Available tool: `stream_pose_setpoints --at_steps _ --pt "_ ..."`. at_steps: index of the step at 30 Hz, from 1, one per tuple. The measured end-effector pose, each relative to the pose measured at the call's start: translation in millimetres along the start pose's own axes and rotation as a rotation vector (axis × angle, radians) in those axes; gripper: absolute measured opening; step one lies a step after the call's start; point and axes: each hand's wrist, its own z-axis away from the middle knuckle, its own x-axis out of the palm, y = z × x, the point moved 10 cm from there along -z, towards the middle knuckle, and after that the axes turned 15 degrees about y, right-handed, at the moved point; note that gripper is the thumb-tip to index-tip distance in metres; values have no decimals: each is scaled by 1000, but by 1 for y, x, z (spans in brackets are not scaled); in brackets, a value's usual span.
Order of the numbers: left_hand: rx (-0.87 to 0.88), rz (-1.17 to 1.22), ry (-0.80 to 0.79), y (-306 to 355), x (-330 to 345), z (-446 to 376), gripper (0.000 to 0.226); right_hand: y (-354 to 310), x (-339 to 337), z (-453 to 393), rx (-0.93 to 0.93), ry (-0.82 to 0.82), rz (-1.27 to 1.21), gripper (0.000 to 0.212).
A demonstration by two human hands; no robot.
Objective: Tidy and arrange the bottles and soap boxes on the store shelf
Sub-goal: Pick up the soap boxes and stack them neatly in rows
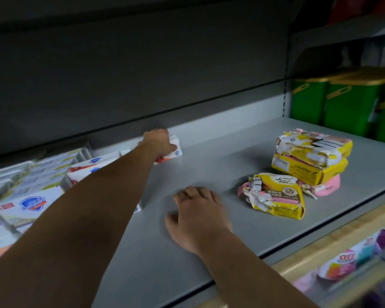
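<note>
Two hands over the grey shelf [209, 152]. The left hand [157, 141] is stretched far back toward the rear wall and grips a white soap box with red print [175, 150], fingers curled over its top; the box stands on the shelf near the back edge, at the right end of the soap box row. The right hand [198, 214] rests palm-down on the bare shelf near the front, fingers loosely bent, holding nothing.

Left of the left forearm — a block of white soap boxes [31, 203] with a blue shield logo, lying packed side by side, some with red print [87, 170] further back. The rows run from the front edge toward the rear wall; the nearest ones are blurred.

Right of the right hand, apart from it, a crumpled yellow soap packet [276, 196] lies flat on the shelf. Just behind it stands a stack of similar yellow packets [311, 156], with a pink packet [327, 185] at the bottom of the stack, wrappers torn and creased.

Far right, past the shelf upright — green containers with yellow lids [351, 103], standing in a row on the neighbouring shelf.

Below the front edge, lower right, colourful packets [347, 261] on a lower shelf, too blurred to read.
</note>
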Motion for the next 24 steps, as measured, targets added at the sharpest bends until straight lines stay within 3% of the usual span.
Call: stream_pose_setpoints --at_steps 5,10,17,21,24 --pt "-115 -34 35 -11 -3 9 59 -1 -1 0 1 11 2 54" --pt "-28 110 111 4 -31 22 41 -2 -3 -1 -3 17 19 52" --pt "147 350 292 19 -141 94 31 3 -12 -2 57 52 -50 51" --pt "199 510 326 -12 -185 160 33 4 -42 2 154 219 -367 74" --pt "132 594 254 -46 -185 198 36 -23 -66 10 54 306 -531 98"
